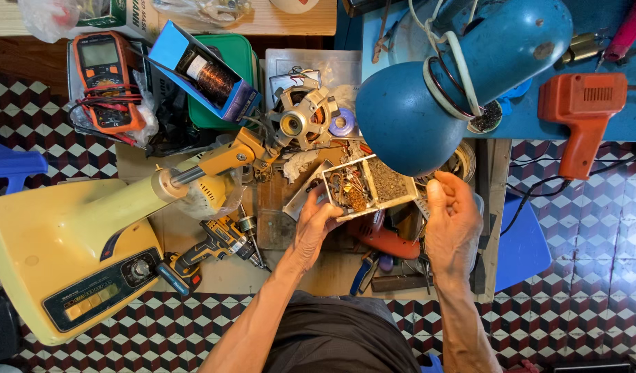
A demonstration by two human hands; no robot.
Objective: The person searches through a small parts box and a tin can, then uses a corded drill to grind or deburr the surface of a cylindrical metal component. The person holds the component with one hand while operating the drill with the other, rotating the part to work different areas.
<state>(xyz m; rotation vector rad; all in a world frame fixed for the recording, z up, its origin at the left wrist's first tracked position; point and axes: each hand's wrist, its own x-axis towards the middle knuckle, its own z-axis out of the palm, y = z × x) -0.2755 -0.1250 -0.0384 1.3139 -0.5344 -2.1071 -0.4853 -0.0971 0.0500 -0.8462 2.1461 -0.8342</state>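
Checkered floor tiles surround a cluttered workbench. At 12 o'clock of the left hand, its fingers curl around a 2-compartment parts tray. The right hand, at 3 o'clock of the tray, hovers half-curled, holding nothing visible beneath a blue lamp.

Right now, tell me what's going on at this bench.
A person sits at a cluttered workbench. The left hand holds up a small divided parts tray filled with tiny components. The right hand is raised beside the tray, fingers curled near its right edge; whether it pinches anything cannot be told. A blue desk lamp hangs over the work. A stripped yellow fan base lies to the left, its motor exposed.
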